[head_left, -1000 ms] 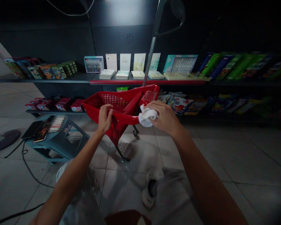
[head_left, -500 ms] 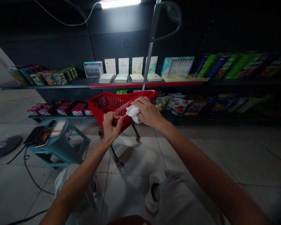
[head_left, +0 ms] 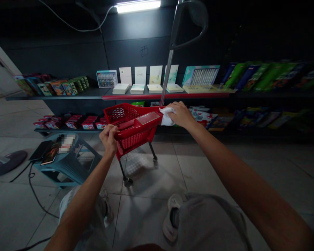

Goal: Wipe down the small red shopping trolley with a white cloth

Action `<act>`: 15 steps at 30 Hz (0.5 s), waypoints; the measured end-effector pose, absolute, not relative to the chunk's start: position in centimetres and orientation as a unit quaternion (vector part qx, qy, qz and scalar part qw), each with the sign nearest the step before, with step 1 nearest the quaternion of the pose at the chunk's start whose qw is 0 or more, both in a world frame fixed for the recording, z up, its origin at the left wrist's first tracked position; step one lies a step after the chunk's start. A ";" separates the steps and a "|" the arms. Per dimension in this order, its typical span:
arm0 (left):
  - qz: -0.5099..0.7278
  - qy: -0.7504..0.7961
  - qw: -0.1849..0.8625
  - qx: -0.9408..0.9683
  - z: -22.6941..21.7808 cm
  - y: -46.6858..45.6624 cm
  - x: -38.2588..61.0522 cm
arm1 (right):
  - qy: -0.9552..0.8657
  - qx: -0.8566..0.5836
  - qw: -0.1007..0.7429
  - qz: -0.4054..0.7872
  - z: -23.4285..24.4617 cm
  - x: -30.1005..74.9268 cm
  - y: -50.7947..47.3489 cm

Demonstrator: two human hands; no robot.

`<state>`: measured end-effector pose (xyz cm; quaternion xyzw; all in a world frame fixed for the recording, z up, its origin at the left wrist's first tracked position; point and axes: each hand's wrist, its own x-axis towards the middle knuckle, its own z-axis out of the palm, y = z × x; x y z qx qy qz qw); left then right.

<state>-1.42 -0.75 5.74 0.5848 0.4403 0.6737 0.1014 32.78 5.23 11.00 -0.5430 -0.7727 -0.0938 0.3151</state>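
In front of me stands a red plastic shopping cart [head_left: 132,141] with perforated sides and dark legs on casters. My left hand [head_left: 109,138] is closed around the left end of its handle. At the handle's right end, my right hand [head_left: 180,114] grips a white cloth [head_left: 167,116] and presses it against the red plastic. Part of the cloth is hidden under the fingers. Between the hands, the flat panel of the handle [head_left: 148,118] lies uncovered. A metal pole [head_left: 167,75] with a looped grey top rises behind the cart.
A blue-grey stool [head_left: 65,164] at left carries dark flat items, with a cable [head_left: 34,191] trailing on the floor. Behind the cart, a dark shelf [head_left: 89,92] holds booklets, boxes and snack bags [head_left: 261,75]. A lit tube lamp [head_left: 138,6] hangs above.
My right hand has slid the cloth rightward along the handle to its end. My left hand has shifted left to the other end, and the cart has turned slightly.
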 end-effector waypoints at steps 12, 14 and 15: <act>0.436 0.604 0.088 0.662 11.6 -2.1 -9.9 | -0.801 -0.461 0.377 -0.053 11.0 31.8 2.2; 0.392 0.658 -0.040 0.642 13.0 -3.8 -9.2 | -0.790 -0.481 0.378 -0.049 11.1 30.2 0.9; 0.389 0.658 -0.105 0.636 13.5 -4.7 -8.3 | -0.781 -0.496 0.376 -0.052 11.2 29.3 0.2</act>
